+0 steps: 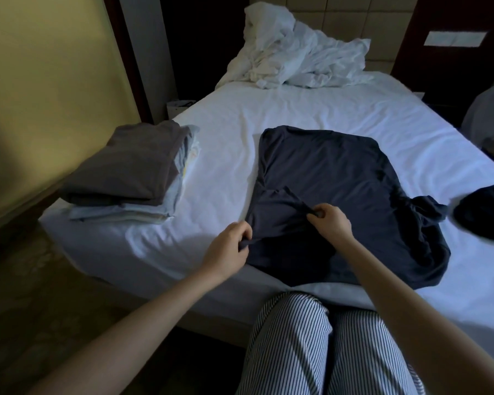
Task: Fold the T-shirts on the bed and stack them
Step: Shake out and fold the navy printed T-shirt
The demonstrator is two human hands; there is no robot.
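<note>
As my left hand (228, 248) and right hand (330, 223) pinched the shirt (340, 178) at its sleeve, it lay spread on the bed (297, 109) beyond them; I judged the flap should cross level and taut.

No legible text (anywhere visible)

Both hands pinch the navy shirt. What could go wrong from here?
1. The navy T-shirt reaches the near edge of the bed; a tug from the left hand or right hand could drag it off.
2. Its loose sleeve lies bunched, so the fold may go lopsided.
3. The stack sits close to a corner and might slip.
</note>
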